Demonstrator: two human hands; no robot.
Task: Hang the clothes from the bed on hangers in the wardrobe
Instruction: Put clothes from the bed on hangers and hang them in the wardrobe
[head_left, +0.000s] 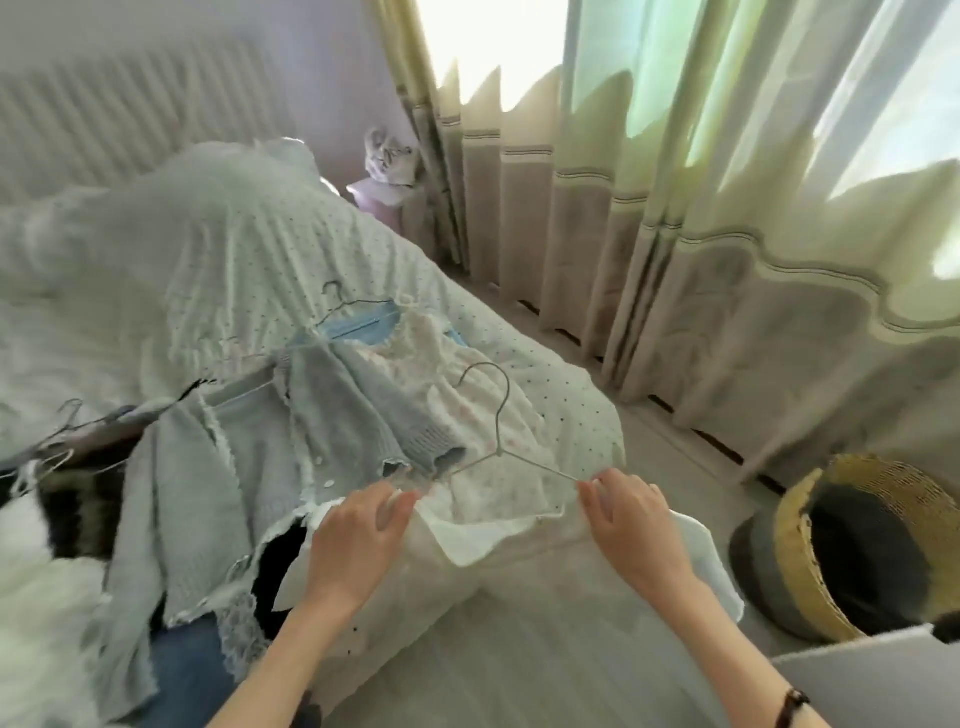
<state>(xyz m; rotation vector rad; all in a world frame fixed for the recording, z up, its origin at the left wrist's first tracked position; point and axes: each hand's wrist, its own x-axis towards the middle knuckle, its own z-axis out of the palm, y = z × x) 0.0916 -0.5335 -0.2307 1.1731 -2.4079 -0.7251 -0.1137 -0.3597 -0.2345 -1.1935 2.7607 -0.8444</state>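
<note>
Across the dotted bed a heap of clothes waits, several pieces already on wire hangers, and at its near edge lies the white garment you are working on. Judge it light, thin and limp: it will sag and slide off bare wire, so take it at the neckline or shoulders, not mid-cloth. The white wire hanger rests on top of it, hook pointing away from you; it looks stiff but springy and slick. Your left hand pinches the garment's upper edge, fingers curled over the fabric beside the hanger's left arm. Your right hand pinches at the hanger's right tip, though you cannot tell whether wire, cloth or both sit between the fingers. The garment's lower half drops out of sight below your arms, its cut unreadable. Motion blur smears the heap at left, the dark items under it stay unidentifiable, and no wardrobe appears in view
</note>
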